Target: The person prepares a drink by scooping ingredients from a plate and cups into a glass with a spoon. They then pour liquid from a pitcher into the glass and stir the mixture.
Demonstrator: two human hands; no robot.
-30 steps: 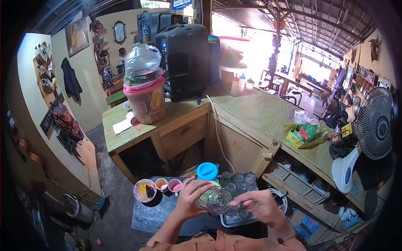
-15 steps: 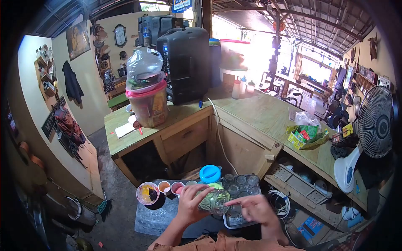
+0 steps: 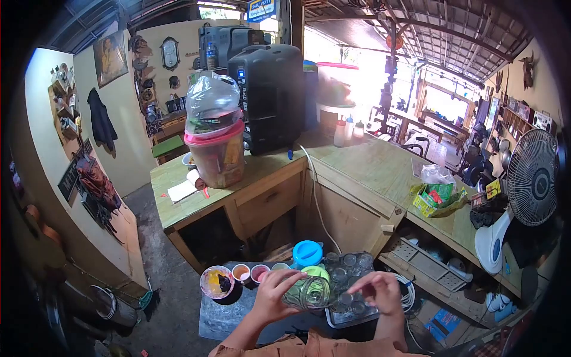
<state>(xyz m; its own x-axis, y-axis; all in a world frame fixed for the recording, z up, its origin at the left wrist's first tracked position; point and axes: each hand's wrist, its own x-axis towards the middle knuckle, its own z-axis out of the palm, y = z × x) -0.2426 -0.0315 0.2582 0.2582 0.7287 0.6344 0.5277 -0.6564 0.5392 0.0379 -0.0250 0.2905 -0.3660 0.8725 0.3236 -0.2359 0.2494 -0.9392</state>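
Right now, the wooden surface (image 3: 363, 156) stretches across, beyond my arms, and nearer me sits the low grey surface (image 3: 223, 321). A tray (image 3: 340, 325) crowded with glasses (image 3: 340, 275) is at its right side. Over this low surface, my left hand (image 3: 276, 293) is clamped around a glass jar (image 3: 310, 293). My right hand (image 3: 382, 293) hangs just right of it, above the tray's side, fingers loosely bent and apart, away from the jar. The jar lies tipped sideways in my left hand, sticking out rightward past the fingertips into the gap between both hands. Just behind it are a blue lid (image 3: 308, 253) and something light green (image 3: 316, 272); small cups (image 3: 241, 272) stand off to the left.
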